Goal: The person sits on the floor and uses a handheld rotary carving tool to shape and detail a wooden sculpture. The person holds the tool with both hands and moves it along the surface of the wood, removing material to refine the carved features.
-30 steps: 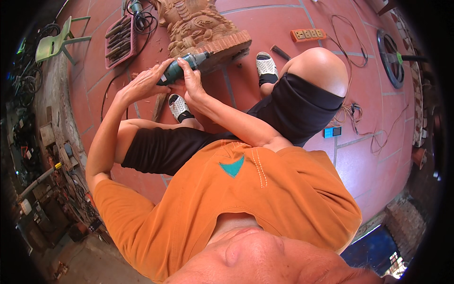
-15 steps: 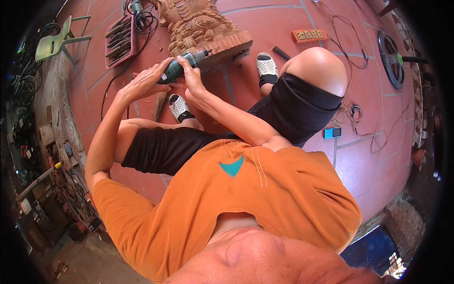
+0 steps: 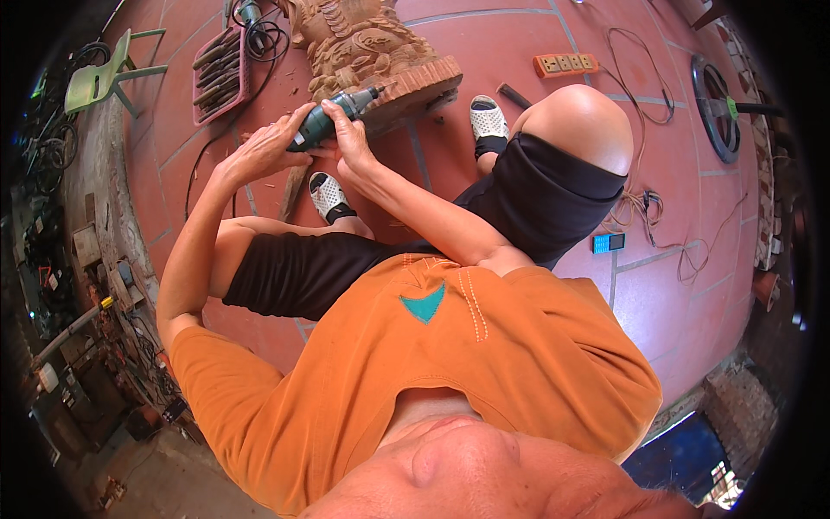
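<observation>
A green handheld die grinder lies slantwise between my two hands, its narrow dark nose pointing up and to the right. My left hand is wrapped round the rear end of the body. Further forward, my right hand grips it with the thumb along the top. The nose is at the lower edge of a carved wooden sculpture, close to its thick base; whether the bit touches the wood I cannot tell. The sculpture's top runs out of view.
A pink basket of chisel-like tools stands left of the sculpture, beside another corded power tool. An orange power strip, loose cords, a dark hammer-like bar and a blue phone lie on the red tiles. A green chair is far left.
The grinder's nose has shifted very slightly up and away from me along the sculpture's base. Both hands keep their hold on it.
</observation>
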{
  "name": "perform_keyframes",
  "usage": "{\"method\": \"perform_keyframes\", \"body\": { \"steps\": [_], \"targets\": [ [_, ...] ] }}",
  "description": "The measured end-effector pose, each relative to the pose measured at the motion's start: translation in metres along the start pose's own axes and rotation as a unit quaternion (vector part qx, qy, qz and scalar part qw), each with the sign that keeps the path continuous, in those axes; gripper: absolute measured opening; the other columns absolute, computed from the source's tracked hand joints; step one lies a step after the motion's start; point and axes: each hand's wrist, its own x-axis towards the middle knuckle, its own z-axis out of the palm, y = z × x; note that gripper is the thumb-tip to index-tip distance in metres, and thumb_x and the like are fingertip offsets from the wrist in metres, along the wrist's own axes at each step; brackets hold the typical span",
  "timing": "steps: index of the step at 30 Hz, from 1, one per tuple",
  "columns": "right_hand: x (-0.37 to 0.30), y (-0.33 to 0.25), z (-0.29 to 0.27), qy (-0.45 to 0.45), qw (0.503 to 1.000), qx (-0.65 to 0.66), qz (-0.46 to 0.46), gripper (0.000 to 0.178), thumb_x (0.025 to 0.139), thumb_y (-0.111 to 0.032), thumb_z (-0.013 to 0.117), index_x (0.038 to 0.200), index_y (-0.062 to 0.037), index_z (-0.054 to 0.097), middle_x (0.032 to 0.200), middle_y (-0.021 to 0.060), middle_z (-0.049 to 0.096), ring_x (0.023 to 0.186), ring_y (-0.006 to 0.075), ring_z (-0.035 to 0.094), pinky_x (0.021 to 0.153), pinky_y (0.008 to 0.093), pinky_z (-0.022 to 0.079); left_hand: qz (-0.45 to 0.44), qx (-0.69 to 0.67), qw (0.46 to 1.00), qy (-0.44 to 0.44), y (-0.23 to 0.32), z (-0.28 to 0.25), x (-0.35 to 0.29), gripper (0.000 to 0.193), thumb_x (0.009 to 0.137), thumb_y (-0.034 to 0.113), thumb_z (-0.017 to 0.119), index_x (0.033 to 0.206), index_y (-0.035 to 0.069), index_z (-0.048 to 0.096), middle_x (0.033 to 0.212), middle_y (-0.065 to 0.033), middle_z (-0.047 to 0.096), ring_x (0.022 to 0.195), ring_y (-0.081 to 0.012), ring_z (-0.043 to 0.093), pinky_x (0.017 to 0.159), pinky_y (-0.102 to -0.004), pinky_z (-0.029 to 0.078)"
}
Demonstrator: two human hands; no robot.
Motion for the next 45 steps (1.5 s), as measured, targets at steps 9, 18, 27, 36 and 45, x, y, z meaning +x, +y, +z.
{"method": "perform_keyframes", "body": {
  "steps": [9,18,27,36,45],
  "targets": [
    [0.002,-0.004,0.001,-0.005,1.0,-0.004,0.012,0.037,0.086,-0.04,0.069,0.096,-0.0051,0.063,0.084,0.0078,0.067,0.071,0.0201,0.07,0.062,0.0408,0.063,0.0,0.005,1.0,0.013,-0.004,0.003,0.0,0.09,0.079,0.024,0.076,0.151,0.01,0.023,0.123,-0.0292,0.056,0.109,-0.0456,0.059,0.091,-0.05,0.048],
    [0.005,-0.005,0.001,-0.003,1.0,0.01,0.022,0.036,0.085,-0.039,0.072,0.094,-0.0059,0.062,0.083,0.0083,0.067,0.07,0.0218,0.07,0.062,0.0433,0.063,-0.007,0.009,1.0,0.007,0.002,-0.001,-0.001,0.088,0.081,0.026,0.076,0.151,0.01,0.023,0.121,-0.0289,0.057,0.109,-0.045,0.06,0.091,-0.0499,0.047],
    [0.008,-0.006,0.001,-0.004,1.0,0.01,0.027,0.036,0.085,-0.039,0.072,0.096,-0.0065,0.062,0.084,0.0079,0.067,0.07,0.0223,0.07,0.061,0.0436,0.063,-0.008,0.007,1.0,0.009,0.003,-0.002,0.001,0.087,0.081,0.026,0.076,0.15,0.009,0.024,0.122,-0.0291,0.057,0.11,-0.0452,0.059,0.091,-0.0498,0.047],
    [0.004,-0.007,-0.001,-0.001,1.0,0.011,0.025,0.037,0.086,-0.04,0.071,0.095,-0.0061,0.062,0.084,0.008,0.068,0.07,0.022,0.07,0.062,0.0423,0.063,0.002,0.006,1.0,0.007,0.003,-0.002,0.002,0.087,0.08,0.026,0.076,0.15,0.009,0.025,0.122,-0.0287,0.057,0.11,-0.0448,0.059,0.091,-0.0486,0.047],
    [-0.006,-0.007,0.002,-0.02,0.999,-0.001,0.042,0.035,0.086,-0.041,0.071,0.096,-0.0084,0.064,0.086,0.006,0.068,0.073,0.0212,0.071,0.06,0.0394,0.062,0.017,0.013,1.0,0.014,0.007,-0.011,-0.009,0.09,0.077,0.024,0.078,0.149,0.009,0.026,0.119,-0.0289,0.058,0.109,-0.0458,0.059,0.092,-0.0503,0.047]
  ]
}}
